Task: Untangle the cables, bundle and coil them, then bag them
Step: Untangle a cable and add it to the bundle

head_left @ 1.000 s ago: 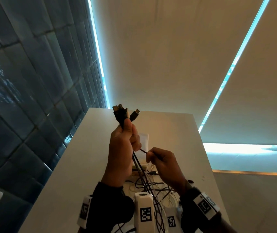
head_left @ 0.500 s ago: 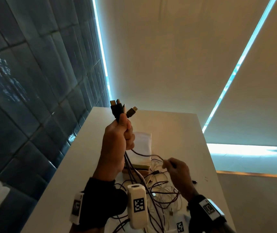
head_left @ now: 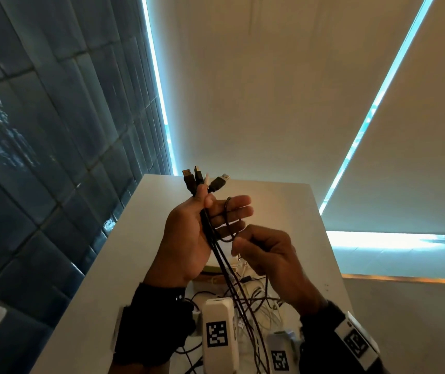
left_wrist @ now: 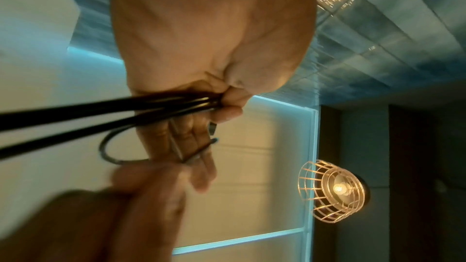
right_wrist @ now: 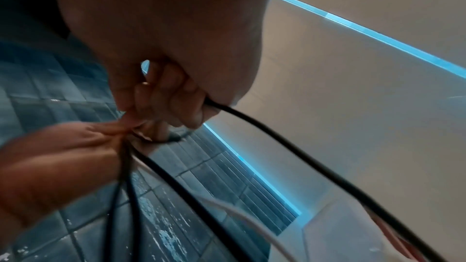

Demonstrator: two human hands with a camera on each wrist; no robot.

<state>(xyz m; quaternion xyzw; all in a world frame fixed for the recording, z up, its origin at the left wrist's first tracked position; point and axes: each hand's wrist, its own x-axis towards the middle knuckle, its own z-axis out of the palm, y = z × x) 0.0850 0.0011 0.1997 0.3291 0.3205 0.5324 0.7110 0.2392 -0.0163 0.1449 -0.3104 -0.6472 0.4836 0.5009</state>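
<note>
Left hand (head_left: pixel 189 236) raised above the white table (head_left: pixel 140 238), palm toward the camera. A bundle of thin, glossy black cables (head_left: pixel 210 233) is pinned under the thumb against the palm; the four fingers are stretched nearly straight. Boxy metal-tipped USB plugs (head_left: pixel 202 179) are fanned out above the thumb. One dark cable loop (head_left: pixel 229 220) is draped across the extended fingers. Right hand (head_left: pixel 272 260) just beside, fingers curled, a single black cable pinched at the fingertips. A loose tangle of black and white cords (head_left: pixel 256 298) is left on the table below.
</note>
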